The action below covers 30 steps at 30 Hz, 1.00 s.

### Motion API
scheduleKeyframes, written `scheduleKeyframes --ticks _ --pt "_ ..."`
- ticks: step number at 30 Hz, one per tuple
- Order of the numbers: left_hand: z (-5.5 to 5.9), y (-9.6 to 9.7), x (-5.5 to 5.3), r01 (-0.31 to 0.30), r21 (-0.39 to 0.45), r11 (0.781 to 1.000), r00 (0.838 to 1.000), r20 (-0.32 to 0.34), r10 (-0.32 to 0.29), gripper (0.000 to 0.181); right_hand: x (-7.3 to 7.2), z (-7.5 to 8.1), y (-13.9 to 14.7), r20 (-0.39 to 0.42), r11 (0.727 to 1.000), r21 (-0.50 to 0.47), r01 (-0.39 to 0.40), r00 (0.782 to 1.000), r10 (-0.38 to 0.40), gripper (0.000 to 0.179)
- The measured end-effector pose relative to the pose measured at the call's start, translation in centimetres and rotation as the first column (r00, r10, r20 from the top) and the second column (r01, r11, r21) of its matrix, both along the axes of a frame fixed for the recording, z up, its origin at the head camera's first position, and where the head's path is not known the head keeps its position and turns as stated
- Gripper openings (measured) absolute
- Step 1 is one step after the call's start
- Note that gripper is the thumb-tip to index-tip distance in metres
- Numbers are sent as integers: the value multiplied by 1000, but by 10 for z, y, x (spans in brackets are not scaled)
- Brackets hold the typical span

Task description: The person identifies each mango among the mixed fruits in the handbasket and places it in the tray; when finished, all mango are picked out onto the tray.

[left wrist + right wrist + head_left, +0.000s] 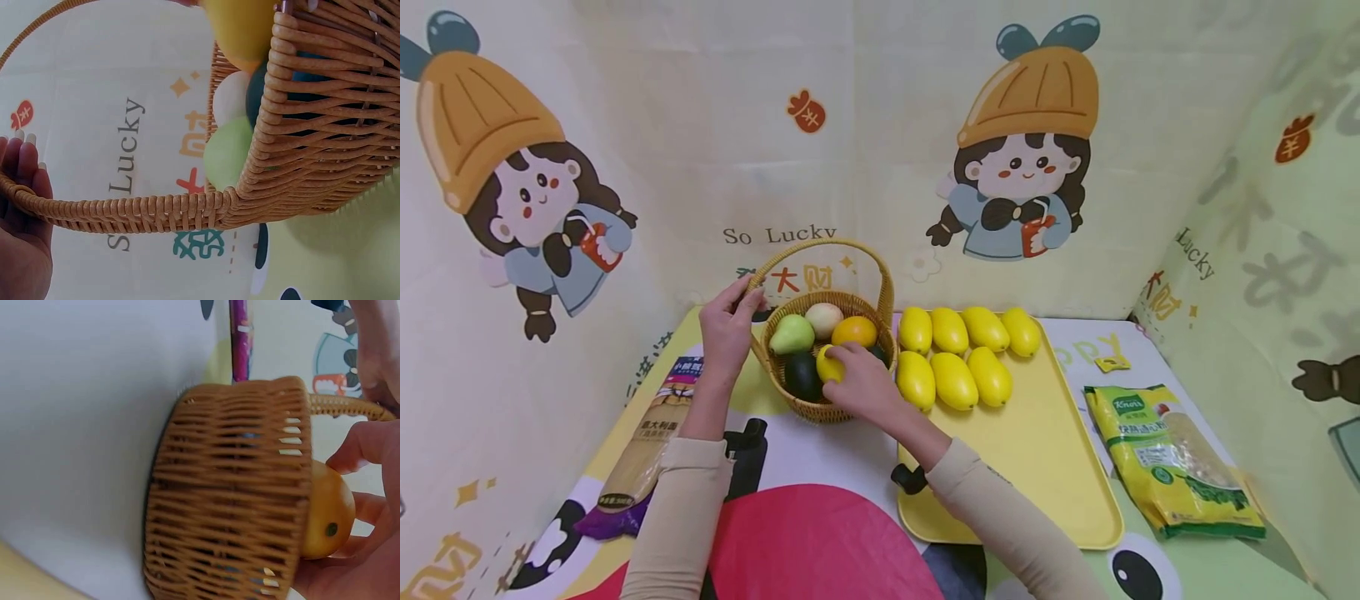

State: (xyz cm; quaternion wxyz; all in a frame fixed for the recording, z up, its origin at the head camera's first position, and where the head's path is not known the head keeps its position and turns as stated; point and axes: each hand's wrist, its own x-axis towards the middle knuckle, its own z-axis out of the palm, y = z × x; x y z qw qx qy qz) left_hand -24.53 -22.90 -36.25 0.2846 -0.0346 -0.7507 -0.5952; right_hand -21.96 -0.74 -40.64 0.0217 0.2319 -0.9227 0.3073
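A wicker basket (820, 411) stands at the back of the table, tilted slightly in the head view. My left hand (727, 329) grips the left side of its arched handle (144, 214). Over the basket's front, my right hand (867, 385) holds a yellow mango (829, 364) with curled fingers; in the right wrist view this mango (330, 512) sits at the rim, thumb and fingers around it. Inside the basket lie a green pear (792, 334), a pale egg-shaped thing (824, 320), an orange fruit (854, 332) and a dark avocado-like fruit (802, 377).
Right of the basket, a yellow tray (1037, 467) bears several yellow mangoes (955, 382) in two rows. A Knorr bag (1172, 458) lies farther right, near a small yellow packet (1112, 363). A noodle pack (647, 442) lies beneath the left forearm. Printed cloth walls enclose the table.
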Motion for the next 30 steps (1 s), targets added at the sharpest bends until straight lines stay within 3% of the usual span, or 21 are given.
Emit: scheduleKeyframes --ticks 4,9,15,21,27,30 --pt "8 3 7 3 16 1000 999 33 -4 36 2 4 10 -36 999 -35 -5 999 4 49" --pt "21 8 20 2 6 1000 1000 25 -2 34 4 7 26 -76 996 -83 -25 997 19 48" --pt "25 11 26 -10 -7 1000 1000 24 10 33 8 7 50 -106 993 -115 -29 994 17 48" --pt "24 11 24 -13 -13 1000 999 30 13 33 12 2 81 -136 983 -182 -19 991 -6 46" --pt "8 5 6 -15 -16 1000 1000 6 15 32 14 -3 119 -135 975 -218 40 988 -71 44" --pt "8 6 6 -8 -7 1000 1000 7 8 33 14 -7 142 -139 966 -250 66 985 -103 43"
